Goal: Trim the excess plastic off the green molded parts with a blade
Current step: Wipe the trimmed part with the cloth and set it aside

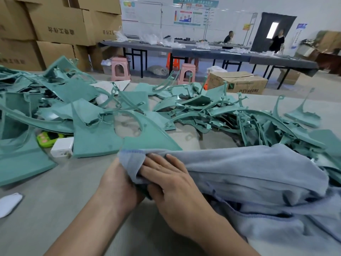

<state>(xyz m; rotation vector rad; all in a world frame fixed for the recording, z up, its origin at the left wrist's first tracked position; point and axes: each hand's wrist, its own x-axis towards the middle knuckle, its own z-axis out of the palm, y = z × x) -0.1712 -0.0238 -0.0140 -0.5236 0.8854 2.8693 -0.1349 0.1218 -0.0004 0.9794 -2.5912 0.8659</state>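
The nearest green molded part (147,141) lies flat on the table just beyond the hands. It is a broad, matte teal sheet with a smooth oval hole through it and a thin raised rib arching round that hole. Its near edge goes under a blue-grey cloth (239,174), soft and nappy like a towel with a stitched hem, heaped in thick folds across the right side of the table.

The left hand (116,183) is pushed in under the hemmed corner. The cloth hides its fingers, so I can't tell whether they are clenched or loose. The right hand (171,182) lies over the same fold, fingers fairly straight on top and thumb bent beneath, pinching the cloth between them. Something dark green shows in the gap between the two hands, too hidden to make out.

More green parts are piled to the left (46,100) and to the right (230,115): flat angular panels with ragged edges, tangled with thin curved strips that stick up like hooks. Beside the left pile sit a glossy white charger block (61,146) and a lime-green plastic object (48,138). The table (55,209) has a dull grey, felt-like top.

Behind the table, brown cardboard boxes (60,24) are stacked against the wall. Pink plastic stools (120,69) stand on the floor near long dark benches (203,50), with two people at the far end of the room.
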